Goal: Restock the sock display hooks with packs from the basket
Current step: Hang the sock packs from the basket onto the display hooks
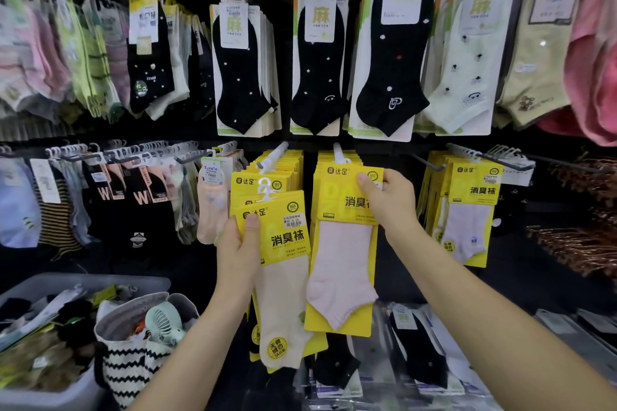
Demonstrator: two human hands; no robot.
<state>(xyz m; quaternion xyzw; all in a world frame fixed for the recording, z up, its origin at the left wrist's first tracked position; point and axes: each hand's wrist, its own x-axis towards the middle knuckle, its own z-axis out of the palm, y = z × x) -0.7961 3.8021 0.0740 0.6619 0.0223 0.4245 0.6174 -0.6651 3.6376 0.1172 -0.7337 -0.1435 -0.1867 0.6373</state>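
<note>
Left hand (238, 243) grips the cream sock pack (283, 280) at centre frame; I read its long axis upright, hook up, toe down. Right hand (389, 198) pinches the top of the pink pack (344, 264) alongside, equally upright.

Zigzag tote bag (127, 367), mint fan (165, 320) inside, perhaps copper hangers (574, 243)

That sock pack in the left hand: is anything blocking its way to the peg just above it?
Nothing visible does. The left hand holds the cream sock pack, its white hanger just below the free tip of the peg. The right hand pinches the pink sock pack on the neighbouring peg, off to the side.
</note>
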